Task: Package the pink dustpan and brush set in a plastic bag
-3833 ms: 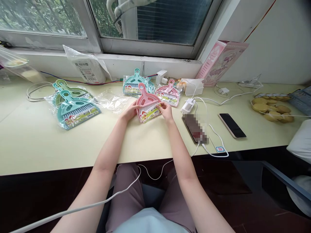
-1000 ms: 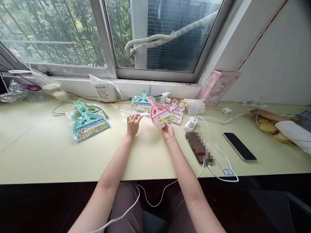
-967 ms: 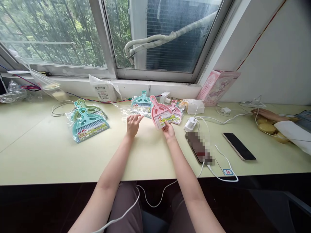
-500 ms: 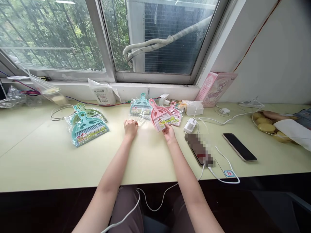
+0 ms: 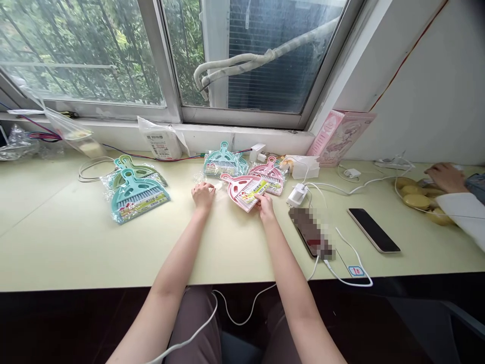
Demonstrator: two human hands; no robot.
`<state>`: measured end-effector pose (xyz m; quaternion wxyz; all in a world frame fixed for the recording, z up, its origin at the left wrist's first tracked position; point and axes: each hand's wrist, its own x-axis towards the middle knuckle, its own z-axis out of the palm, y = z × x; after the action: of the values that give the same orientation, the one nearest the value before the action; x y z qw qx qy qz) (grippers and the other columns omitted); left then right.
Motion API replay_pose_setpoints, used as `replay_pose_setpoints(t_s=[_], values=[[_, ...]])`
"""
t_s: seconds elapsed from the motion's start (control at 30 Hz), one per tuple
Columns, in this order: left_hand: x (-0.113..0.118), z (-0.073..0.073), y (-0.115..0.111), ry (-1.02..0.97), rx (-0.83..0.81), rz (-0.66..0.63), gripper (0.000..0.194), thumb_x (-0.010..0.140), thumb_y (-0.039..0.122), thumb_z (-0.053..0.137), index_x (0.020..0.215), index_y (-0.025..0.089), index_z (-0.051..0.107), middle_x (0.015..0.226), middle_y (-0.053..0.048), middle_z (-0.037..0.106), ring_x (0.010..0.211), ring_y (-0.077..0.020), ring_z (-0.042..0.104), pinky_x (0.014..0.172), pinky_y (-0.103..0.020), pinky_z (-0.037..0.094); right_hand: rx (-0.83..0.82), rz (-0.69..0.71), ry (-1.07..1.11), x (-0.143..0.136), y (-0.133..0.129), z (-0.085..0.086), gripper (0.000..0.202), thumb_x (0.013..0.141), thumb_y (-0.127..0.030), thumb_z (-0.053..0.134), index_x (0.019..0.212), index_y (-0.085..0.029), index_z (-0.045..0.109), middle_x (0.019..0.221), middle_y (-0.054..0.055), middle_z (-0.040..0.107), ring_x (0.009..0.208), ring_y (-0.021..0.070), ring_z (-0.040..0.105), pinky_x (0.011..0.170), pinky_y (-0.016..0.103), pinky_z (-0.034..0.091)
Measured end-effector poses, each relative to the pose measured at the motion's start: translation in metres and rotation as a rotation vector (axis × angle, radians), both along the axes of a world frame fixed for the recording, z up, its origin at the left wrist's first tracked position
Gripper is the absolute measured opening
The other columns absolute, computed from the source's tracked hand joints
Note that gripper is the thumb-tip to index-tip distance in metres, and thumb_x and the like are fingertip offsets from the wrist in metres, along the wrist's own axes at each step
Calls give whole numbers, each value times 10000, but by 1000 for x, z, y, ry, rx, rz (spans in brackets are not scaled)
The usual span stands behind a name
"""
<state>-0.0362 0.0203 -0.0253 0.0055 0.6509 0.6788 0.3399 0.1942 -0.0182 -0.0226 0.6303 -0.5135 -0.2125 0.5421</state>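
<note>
Pink plastic, the small dustpan set (image 5: 242, 188) lies low on the bench (image 5: 76, 242), pinched at its near edge by the right hand (image 5: 264, 208), arm stretched forward. The left hand (image 5: 203, 194), loosely curled and holding nothing I can make out, rests beside a clear wrapper (image 5: 210, 181). Bagged teal sets (image 5: 135, 194) lie well off left.

The unwrapped dustpan set (image 5: 242, 189) lies on the table (image 5: 76, 247), between two wrapped sets (image 5: 222, 163) (image 5: 270, 178) behind it.
</note>
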Motion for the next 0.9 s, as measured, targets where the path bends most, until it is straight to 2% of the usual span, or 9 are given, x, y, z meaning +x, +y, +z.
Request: replay_pose_setpoints(t_s=[0.1, 0.2, 0.33, 0.43, 0.53, 0.63, 0.73, 0.9], values=[[-5, 3, 1, -164, 28, 101, 161, 868, 314, 576, 849, 223, 707, 955, -86, 710, 946, -278, 613, 864, -395, 397, 40, 94, 14, 4, -2, 3, 203, 657, -128, 659, 856, -166, 648, 735, 10, 725, 632, 157, 658, 586, 255, 539], [-8, 4, 1, -289, 80, 142, 157, 876, 322, 578, 852, 229, 703, 900, -68, 715, 824, -242, 635, 805, -366, 421, 97, 198, -25, 1, -5, 5, 246, 637, -148, 682, 880, -169, 647, 765, 11, 730, 631, 156, 657, 568, 249, 525], [-8, 6, -1, -297, 279, 151, 159, 887, 314, 582, 857, 231, 714, 919, -63, 714, 874, -234, 637, 836, -354, 426, 84, 219, -78, -8, -9, 9, 247, 647, -176, 683, 890, -168, 641, 796, 16, 731, 621, 147, 646, 541, 236, 497], [-9, 7, -1, -391, 412, 170, 199, 916, 315, 548, 954, 228, 723, 964, -68, 718, 878, -216, 640, 850, -340, 443, 85, 257, -91, -10, -12, 13, 258, 656, -193, 688, 910, -174, 642, 813, 17, 732, 638, 149, 649, 555, 242, 502], [-12, 8, 0, -458, 500, 216, 252, 940, 326, 513, 1045, 226, 719, 1003, -83, 716, 918, -215, 639, 861, -340, 451, 88, 296, -100, -8, -14, 15, 282, 651, -191, 698, 928, -179, 648, 808, 14, 729, 638, 148, 648, 564, 248, 516], [-11, 8, -1, -459, 553, 224, 264, 945, 346, 514, 1045, 222, 724, 986, -88, 714, 961, -224, 629, 880, -346, 451, 63, 289, -108, -8, -13, 14, 274, 645, -190, 700, 915, -176, 651, 792, 22, 730, 619, 147, 645, 559, 250, 517], [-5, 7, -3, -432, 556, 167, 253, 943, 347, 521, 1022, 226, 728, 978, -86, 712, 964, -226, 622, 897, -358, 455, 87, 230, -80, -10, -11, 10, 276, 632, -204, 704, 900, -173, 645, 800, 23, 730, 623, 149, 645, 560, 249, 514], [6, 6, -6, -440, 557, -49, 240, 955, 288, 490, 1010, 223, 714, 1045, -82, 708, 1013, -212, 621, 940, -374, 467, 179, 69, -33, -19, -10, 7, 314, 625, -260, 710, 911, -178, 610, 880, 24, 723, 706, 157, 660, 590, 248, 516]])
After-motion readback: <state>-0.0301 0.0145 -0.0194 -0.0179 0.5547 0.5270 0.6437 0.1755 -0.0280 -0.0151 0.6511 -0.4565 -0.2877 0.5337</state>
